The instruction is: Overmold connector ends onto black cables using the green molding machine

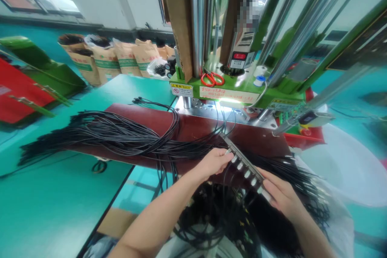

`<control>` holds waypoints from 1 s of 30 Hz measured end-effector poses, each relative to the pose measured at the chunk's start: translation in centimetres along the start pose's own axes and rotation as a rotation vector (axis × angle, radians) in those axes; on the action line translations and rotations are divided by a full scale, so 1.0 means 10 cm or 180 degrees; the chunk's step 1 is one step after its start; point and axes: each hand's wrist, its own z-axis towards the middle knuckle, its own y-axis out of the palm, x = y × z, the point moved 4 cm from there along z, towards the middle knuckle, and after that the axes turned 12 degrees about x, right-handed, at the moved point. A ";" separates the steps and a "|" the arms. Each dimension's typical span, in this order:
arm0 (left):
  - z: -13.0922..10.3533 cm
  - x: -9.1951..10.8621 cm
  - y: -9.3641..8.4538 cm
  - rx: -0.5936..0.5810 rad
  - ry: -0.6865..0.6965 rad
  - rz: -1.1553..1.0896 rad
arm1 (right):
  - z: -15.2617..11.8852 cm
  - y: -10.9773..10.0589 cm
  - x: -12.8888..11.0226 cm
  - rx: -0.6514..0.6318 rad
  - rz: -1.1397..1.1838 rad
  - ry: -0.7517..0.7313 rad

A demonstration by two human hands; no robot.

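A narrow metal bar (249, 166) slants between my hands above the brown board, with several small silver connector-like pieces (240, 165) along its near side. My left hand (214, 162) is closed at the bar's upper left part, its thumb and fingers pinching near the first silver piece. At the lower right end, my right hand (281, 193) grips the same bar with the thumb on top. Thin black cables (121, 135) lie in a thick bundle on the board to the left, and some run behind the bar's far end.
Beyond the brown board (196, 123) stands a green press (193, 88) with steel columns; red-handled scissors (212, 79) lie on it. More black cables (278, 165) spread to the right. A green table (39, 205) is at left, and paper sacks (104, 62) stand behind.
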 end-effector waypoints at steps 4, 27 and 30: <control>0.00 0.00 0.00 0.0016 -0.0144 -0.0034 | 0.08 -0.04 0.11 -0.0321 -0.0316 -0.0147; 0.01 0.04 -0.17 0.0852 0.0879 0.1179 | 0.14 -0.03 -0.04 -0.0331 -0.1129 -0.1362; 0.06 0.07 -0.15 0.0898 0.0926 0.1480 | 0.11 0.00 -0.06 -0.0308 -0.1036 -0.1211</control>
